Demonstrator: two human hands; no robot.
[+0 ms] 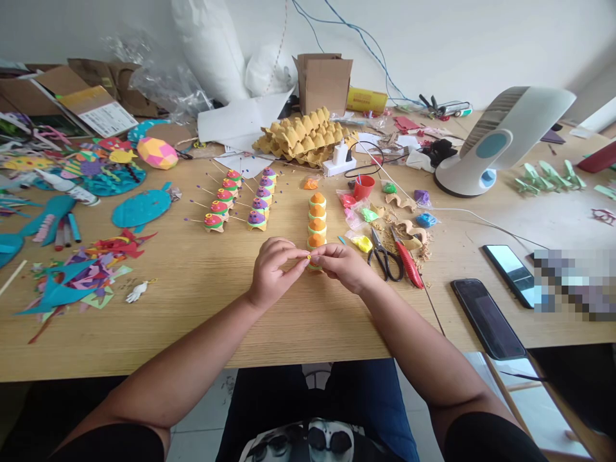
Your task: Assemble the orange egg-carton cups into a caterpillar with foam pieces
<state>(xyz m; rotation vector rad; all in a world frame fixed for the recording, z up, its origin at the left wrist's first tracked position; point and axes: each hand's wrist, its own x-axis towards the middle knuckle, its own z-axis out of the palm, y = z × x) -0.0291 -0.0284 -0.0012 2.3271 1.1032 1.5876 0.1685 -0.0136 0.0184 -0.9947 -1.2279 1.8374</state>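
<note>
Fingertips of my left hand (278, 264) and my right hand (342, 264) meet in a pinch on a tiny yellow ring (308, 257), which looks like modelling clay. Just beyond them stands a row of egg-carton cups (317, 213) topped with orange and pale green clay. My hands hide the near end of that row. Further left are a red-and-green clay-covered row (223, 196) and a purple-and-orange one (260, 204), both with pins stuck out at the sides. A packet of yellow clay (362, 243) lies right of my right hand.
Black-handled scissors (385, 256) and a red utility knife (408, 258) lie to the right, near clay packets and carton scraps. Two phones (488, 319) sit near the right edge. A white fan (491, 151) stands behind, with egg trays (305, 136) at the back and paper scraps (79, 282) left.
</note>
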